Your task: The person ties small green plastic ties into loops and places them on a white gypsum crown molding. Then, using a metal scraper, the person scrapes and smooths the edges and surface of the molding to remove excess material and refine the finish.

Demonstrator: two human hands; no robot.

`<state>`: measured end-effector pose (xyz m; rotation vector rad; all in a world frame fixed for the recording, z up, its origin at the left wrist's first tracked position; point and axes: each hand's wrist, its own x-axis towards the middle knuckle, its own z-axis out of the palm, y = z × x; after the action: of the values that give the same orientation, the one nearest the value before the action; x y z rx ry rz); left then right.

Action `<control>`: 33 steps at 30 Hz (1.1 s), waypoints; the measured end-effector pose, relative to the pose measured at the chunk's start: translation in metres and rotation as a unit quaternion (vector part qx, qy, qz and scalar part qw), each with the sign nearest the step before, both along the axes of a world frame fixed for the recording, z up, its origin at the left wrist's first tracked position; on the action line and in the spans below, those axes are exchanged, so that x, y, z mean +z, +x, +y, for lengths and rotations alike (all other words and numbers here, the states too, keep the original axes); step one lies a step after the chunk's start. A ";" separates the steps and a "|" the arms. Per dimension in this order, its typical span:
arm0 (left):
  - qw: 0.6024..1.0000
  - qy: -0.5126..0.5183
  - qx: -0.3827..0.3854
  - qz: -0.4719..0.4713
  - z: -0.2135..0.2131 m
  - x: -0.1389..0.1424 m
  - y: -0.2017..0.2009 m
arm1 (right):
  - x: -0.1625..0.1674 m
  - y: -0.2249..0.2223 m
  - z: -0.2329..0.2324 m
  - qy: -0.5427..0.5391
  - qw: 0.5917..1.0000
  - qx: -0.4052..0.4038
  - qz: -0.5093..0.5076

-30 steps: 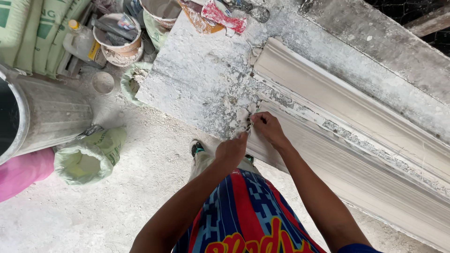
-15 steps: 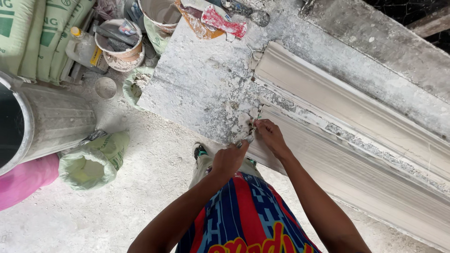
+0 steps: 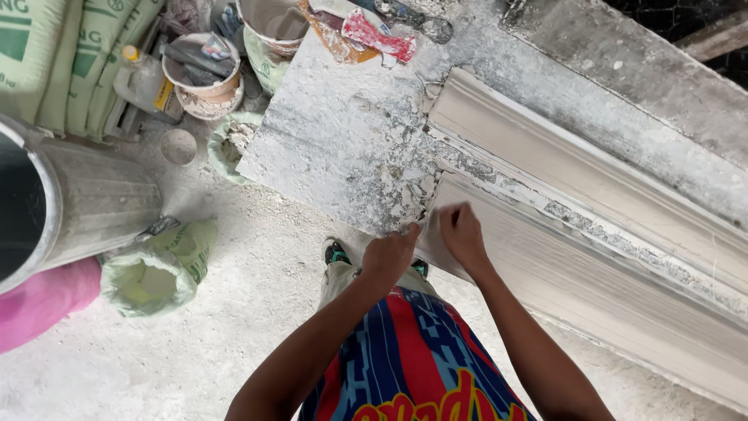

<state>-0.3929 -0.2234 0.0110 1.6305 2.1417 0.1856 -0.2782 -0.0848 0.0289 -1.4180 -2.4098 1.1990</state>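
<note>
Where the left hand and right hand are pressed together, fingers curled, on the near end of the long plaster moulding at mid-frame, it is judged stiff, brittle and chalky, best supported from beneath.

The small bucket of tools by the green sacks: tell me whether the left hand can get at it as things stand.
Probably not without moving. The left hand is at the near end of the plaster moulding, and the small bucket stands far off on the floor, beyond the far corner of the plaster-caked slab. Nothing blocks the way; it just looks beyond arm's reach.
</note>
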 end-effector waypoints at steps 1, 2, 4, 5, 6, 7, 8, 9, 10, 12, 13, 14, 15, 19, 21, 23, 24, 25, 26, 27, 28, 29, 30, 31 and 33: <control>0.999 0.036 0.000 0.018 -0.004 -0.002 0.001 | 0.002 0.003 -0.010 -0.067 0.995 0.016 -0.070; 0.997 0.072 0.003 0.035 -0.008 -0.004 0.002 | 0.004 0.007 -0.019 -0.133 0.981 0.033 -0.140; 0.998 0.056 -0.006 0.010 -0.017 -0.005 0.001 | 0.002 0.003 -0.044 -0.324 0.941 -0.007 -0.101; 0.999 0.049 -0.012 0.000 -0.020 -0.006 -0.002 | 0.002 0.000 -0.051 -0.313 0.946 -0.033 -0.075; 0.998 0.062 -0.024 0.005 -0.021 -0.005 -0.005 | 0.000 -0.003 -0.058 -0.301 0.951 -0.057 -0.051; 0.997 0.071 -0.033 0.009 -0.023 -0.004 -0.008 | -0.001 -0.006 -0.063 -0.292 0.953 -0.078 -0.028; 0.996 0.078 -0.045 0.012 -0.024 -0.003 -0.011 | -0.002 -0.009 -0.066 -0.301 0.949 -0.093 -0.012; 0.996 0.072 -0.055 0.010 -0.023 -0.001 -0.014 | -0.002 -0.012 -0.068 -0.308 0.945 -0.111 0.003; 0.996 0.065 -0.064 0.007 -0.023 0.001 -0.015 | -0.002 -0.012 -0.068 -0.316 0.940 -0.127 0.016; 0.997 0.038 -0.073 -0.001 -0.018 0.004 -0.020 | -0.004 -0.016 -0.067 -0.305 0.939 -0.154 0.034; 0.997 0.014 -0.074 -0.011 -0.016 0.006 -0.020 | -0.005 -0.016 -0.067 -0.301 0.938 -0.167 0.042; 0.997 -0.011 -0.075 -0.021 -0.015 0.007 -0.020 | -0.007 -0.017 -0.067 -0.257 0.953 -0.161 0.027; 0.997 -0.017 -0.069 -0.034 -0.013 0.008 -0.019 | -0.009 -0.017 -0.067 -0.212 0.965 -0.154 0.012; 0.992 -0.059 -0.053 -0.103 -0.008 0.007 -0.017 | -0.021 -0.020 -0.066 -0.125 0.986 -0.114 0.002; 0.992 -0.050 -0.051 -0.106 -0.006 0.007 -0.016 | -0.028 -0.019 -0.064 -0.102 0.988 -0.110 -0.036; 0.997 0.003 -0.045 -0.067 -0.006 0.008 -0.015 | -0.033 -0.018 -0.060 -0.053 0.995 -0.062 -0.061; 0.995 -0.015 -0.042 -0.085 -0.006 0.008 -0.013 | -0.034 -0.016 -0.058 -0.018 0.997 -0.020 -0.069; 0.993 -0.033 -0.037 -0.103 -0.007 0.009 -0.012 | -0.036 -0.015 -0.056 0.017 0.997 0.023 -0.077; 0.991 -0.051 -0.032 -0.121 -0.006 0.010 -0.010 | -0.037 -0.015 -0.054 0.045 0.996 0.035 -0.075; 0.990 -0.053 -0.031 -0.124 -0.007 0.010 -0.008 | -0.037 -0.014 -0.053 0.071 0.994 0.047 -0.075; 0.990 -0.055 -0.030 -0.127 -0.007 0.009 -0.007 | -0.038 -0.014 -0.051 0.098 0.991 0.059 -0.072; 0.990 -0.056 -0.029 -0.129 -0.006 0.007 -0.006 | -0.037 -0.014 -0.049 0.135 0.984 0.089 -0.077; 0.990 -0.049 -0.023 -0.134 -0.006 0.005 -0.005 | -0.036 -0.015 -0.048 0.171 0.975 0.118 -0.082; 0.989 -0.042 -0.018 -0.138 -0.005 0.000 -0.005 | -0.036 -0.016 -0.046 0.207 0.964 0.146 -0.086; 0.988 -0.036 -0.003 -0.152 -0.003 -0.010 -0.003 | -0.033 -0.018 -0.043 0.227 0.957 0.162 -0.078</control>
<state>-0.3962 -0.2268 0.0012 1.4635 1.8912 0.3293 -0.2961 -0.1279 -0.0046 -1.0399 -2.8589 0.5221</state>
